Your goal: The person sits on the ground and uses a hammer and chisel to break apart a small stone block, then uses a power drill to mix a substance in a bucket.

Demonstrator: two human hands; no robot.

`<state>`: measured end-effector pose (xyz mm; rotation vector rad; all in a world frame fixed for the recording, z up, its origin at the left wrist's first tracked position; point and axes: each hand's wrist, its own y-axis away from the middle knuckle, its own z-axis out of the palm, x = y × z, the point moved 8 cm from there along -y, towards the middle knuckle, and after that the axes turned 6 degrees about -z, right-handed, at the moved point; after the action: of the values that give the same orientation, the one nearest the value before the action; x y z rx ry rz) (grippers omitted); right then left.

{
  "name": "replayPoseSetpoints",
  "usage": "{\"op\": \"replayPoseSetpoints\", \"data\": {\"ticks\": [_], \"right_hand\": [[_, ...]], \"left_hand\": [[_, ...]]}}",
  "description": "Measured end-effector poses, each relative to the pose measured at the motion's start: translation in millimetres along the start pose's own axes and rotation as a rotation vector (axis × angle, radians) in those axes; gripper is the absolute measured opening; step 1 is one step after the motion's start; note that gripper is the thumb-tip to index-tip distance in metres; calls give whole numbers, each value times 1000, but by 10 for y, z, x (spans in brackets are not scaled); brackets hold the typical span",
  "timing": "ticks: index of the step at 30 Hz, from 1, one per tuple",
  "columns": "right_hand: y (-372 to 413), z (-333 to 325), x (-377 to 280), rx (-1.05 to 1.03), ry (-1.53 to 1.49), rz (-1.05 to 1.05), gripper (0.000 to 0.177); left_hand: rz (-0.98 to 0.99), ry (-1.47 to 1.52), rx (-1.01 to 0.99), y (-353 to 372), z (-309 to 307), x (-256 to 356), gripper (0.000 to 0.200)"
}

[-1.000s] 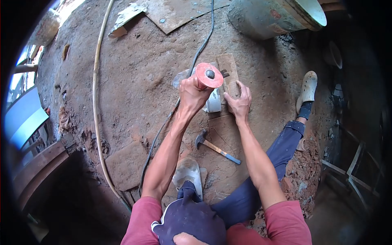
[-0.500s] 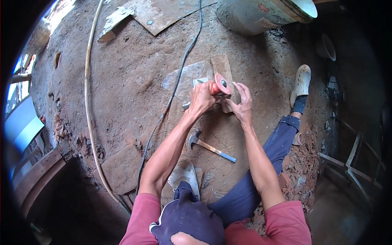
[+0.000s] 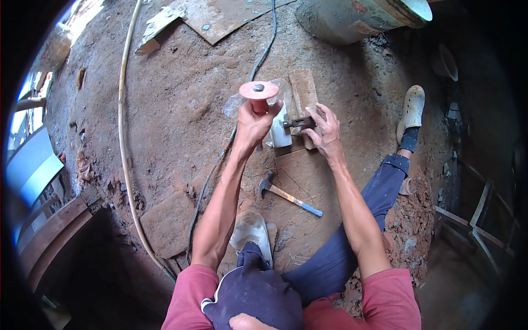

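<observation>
My left hand (image 3: 253, 126) is closed around the red body of a tool with a round pinkish disc (image 3: 258, 89) on top, a dark centre showing on the disc. To its right, the fingers and thumb of my right hand (image 3: 328, 137) close on a dark metal tool (image 3: 300, 123), whose narrow end lies over a white slab (image 3: 281, 135). A wooden plank (image 3: 303, 91) lies beside the slab, partly behind the right hand. Nearer to me, a claw hammer (image 3: 289, 197) with a wood-and-blue handle rests on the ground.
A dark cable (image 3: 201, 206) runs along the ground past my left forearm. Further left lies a long pale hose (image 3: 122, 121). A dirty bucket (image 3: 352, 22) stands at the top right, and a flat board (image 3: 214, 19) lies at the top. My shoes are on the dirt.
My left hand has moved left with the red tool, and its disc now faces up. The right hand has closed on the dark metal tool, and more of the white slab shows.
</observation>
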<state>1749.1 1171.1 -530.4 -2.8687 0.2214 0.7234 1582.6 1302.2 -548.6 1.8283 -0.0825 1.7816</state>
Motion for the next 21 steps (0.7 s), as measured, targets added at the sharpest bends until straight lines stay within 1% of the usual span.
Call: {"op": "replayPoseSetpoints", "data": {"ticks": [2, 3, 4, 5, 6, 7, 9, 10, 12, 15, 18, 21], "right_hand": [[107, -215, -86, 212, -12, 107, 46], [217, -215, -144, 212, -13, 110, 46], [399, -224, -128, 260, -94, 206, 44], [600, -231, -123, 307, -174, 301, 44], [780, -134, -178, 198, -232, 372, 42], [992, -26, -250, 87, -289, 444, 41], [1427, 263, -409, -149, -274, 454, 39], [1547, 284, -492, -148, -270, 454, 39], [1646, 340, -753, -211, -87, 228, 40], [1773, 490, -750, -236, -63, 215, 41], [1834, 602, -729, -250, -42, 178, 42], [1865, 663, -698, -256, -43, 191, 40]], "left_hand": [[-213, 173, -5, 20, -56, -36, 32], [-127, 298, -74, 22, -14, 81, 26], [-110, 437, -116, 39, 40, 144, 25], [-91, 496, -151, 43, 103, 212, 25], [-70, 556, -187, 33, 175, 270, 27], [-35, 554, -223, 21, 259, 308, 27], [63, 465, -272, 19, 418, 405, 28], [110, 408, -310, 31, 493, 455, 30], [126, 332, -259, 87, 603, 495, 32], [157, 331, -322, 120, 735, 526, 35], [205, 294, -322, 149, 764, 515, 32], [244, 214, -343, 132, 802, 536, 27]]}}
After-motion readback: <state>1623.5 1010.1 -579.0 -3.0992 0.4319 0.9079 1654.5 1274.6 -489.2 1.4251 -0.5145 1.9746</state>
